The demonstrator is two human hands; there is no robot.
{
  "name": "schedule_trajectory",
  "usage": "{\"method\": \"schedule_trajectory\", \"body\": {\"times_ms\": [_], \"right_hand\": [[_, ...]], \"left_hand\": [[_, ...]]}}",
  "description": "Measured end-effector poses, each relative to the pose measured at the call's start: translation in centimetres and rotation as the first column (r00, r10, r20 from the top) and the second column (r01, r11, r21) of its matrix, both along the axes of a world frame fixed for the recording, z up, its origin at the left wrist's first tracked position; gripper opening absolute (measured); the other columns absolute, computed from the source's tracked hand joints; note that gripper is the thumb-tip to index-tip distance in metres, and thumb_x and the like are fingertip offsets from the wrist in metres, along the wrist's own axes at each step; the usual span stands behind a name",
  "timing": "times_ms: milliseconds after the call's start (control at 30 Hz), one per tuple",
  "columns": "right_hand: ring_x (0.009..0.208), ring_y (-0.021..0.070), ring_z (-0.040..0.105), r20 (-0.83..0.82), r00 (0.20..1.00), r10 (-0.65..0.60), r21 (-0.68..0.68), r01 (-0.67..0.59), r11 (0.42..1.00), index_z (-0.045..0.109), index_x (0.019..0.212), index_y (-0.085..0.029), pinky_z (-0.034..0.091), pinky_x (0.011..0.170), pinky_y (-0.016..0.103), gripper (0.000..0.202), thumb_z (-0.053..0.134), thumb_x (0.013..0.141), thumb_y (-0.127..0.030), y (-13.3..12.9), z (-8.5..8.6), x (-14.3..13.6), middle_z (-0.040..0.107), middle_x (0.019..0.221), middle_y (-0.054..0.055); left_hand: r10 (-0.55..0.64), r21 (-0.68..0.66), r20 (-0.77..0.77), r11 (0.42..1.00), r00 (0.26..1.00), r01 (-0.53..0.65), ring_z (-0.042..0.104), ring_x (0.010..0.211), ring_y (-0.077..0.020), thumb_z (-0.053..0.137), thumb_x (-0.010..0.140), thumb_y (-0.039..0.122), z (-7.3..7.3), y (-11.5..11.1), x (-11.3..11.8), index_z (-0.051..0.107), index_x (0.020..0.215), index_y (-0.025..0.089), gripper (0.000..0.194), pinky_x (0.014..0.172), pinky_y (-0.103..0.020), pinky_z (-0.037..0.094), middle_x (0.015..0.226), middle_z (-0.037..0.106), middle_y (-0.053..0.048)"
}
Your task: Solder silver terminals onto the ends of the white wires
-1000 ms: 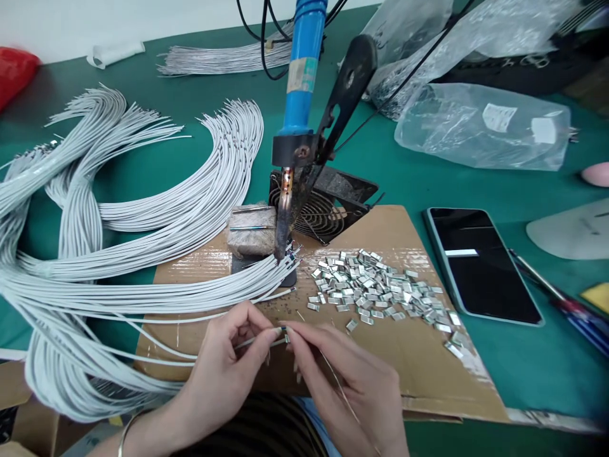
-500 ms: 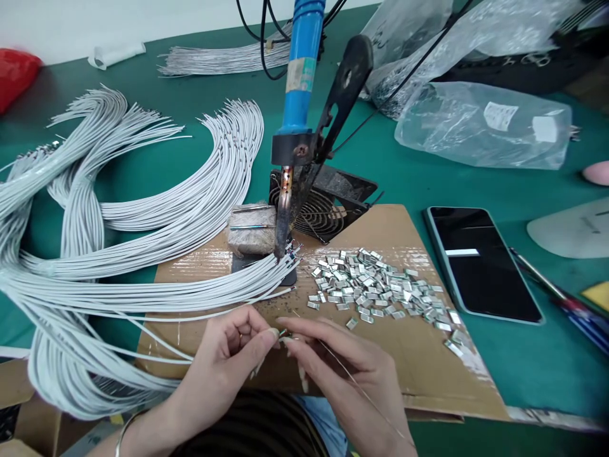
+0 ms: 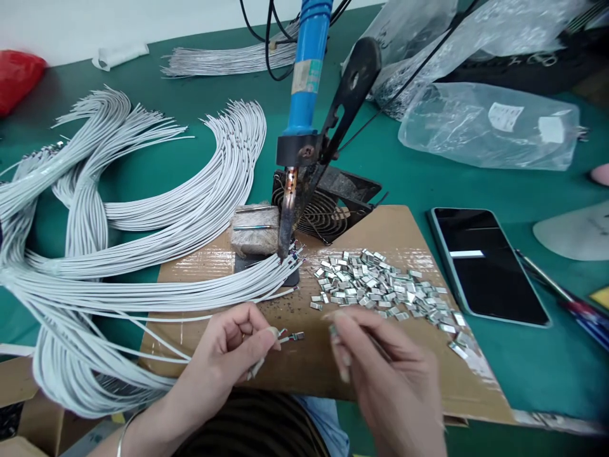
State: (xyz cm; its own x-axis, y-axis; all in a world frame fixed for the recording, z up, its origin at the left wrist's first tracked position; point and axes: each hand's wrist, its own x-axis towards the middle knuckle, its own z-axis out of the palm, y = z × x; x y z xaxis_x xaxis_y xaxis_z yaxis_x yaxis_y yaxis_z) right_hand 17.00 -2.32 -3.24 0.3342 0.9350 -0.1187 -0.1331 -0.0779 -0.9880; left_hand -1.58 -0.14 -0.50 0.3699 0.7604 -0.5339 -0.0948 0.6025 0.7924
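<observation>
Between thumb and fingers, my left hand [image 3: 233, 355] pinches a white cable end, from which a small metal connector [image 3: 297, 336] sticks out to the right. My right hand [image 3: 385, 368] is apart from it, just below the pile of metal connectors [image 3: 380, 285]; its thumb and forefinger are pressed together around something small and hard to make out. A blue soldering iron [image 3: 303, 95] hangs tip down in a black stand above the white cable bundle [image 3: 228, 285]. Beside its tip lies a worn block [image 3: 255, 230].
Brown cardboard [image 3: 394, 235] covers the work area. A small black fan [image 3: 328, 206] is behind the iron. To the right lie a phone [image 3: 488, 266], pens and a clear plastic bag [image 3: 490, 127]. Curled white cables [image 3: 76, 222] fill the left side.
My hands have parted: the right one has moved away to the right, near the connector pile, and the connector at my left fingertips now shows. The thin wire across my right hand is no longer seen.
</observation>
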Motion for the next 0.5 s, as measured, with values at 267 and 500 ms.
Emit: {"method": "schedule_trajectory", "body": {"times_ms": [267,500], "right_hand": [[0.054,0.0048,0.042,-0.192,0.974,0.120,-0.197,-0.158,0.968,0.089,0.094,-0.033,0.035,0.054,0.019,0.012,0.082,0.085,-0.037,-0.6,2.3,-2.8,0.056,0.065,0.000],[0.054,0.0046,0.039,-0.276,0.958,0.078,-0.238,-0.146,0.960,0.089,0.090,-0.028,0.032,0.054,0.021,0.014,0.084,0.083,-0.040,-0.6,2.4,-2.9,0.054,0.066,0.000]], "left_hand": [[0.026,0.039,0.007,0.999,1.000,-0.026,0.026,0.057,-0.0054,0.074,0.099,0.051,-0.1,0.0,0.0,0.053,0.083,0.014,0.046,0.047,-0.017,0.016,0.066,0.040,0.004],[0.012,0.105,-0.032,0.994,0.999,-0.009,0.031,0.062,-0.0075,0.073,0.100,0.051,-0.1,-0.1,0.3,0.053,0.083,0.014,0.046,0.056,-0.020,0.025,0.067,0.041,0.004]]}}
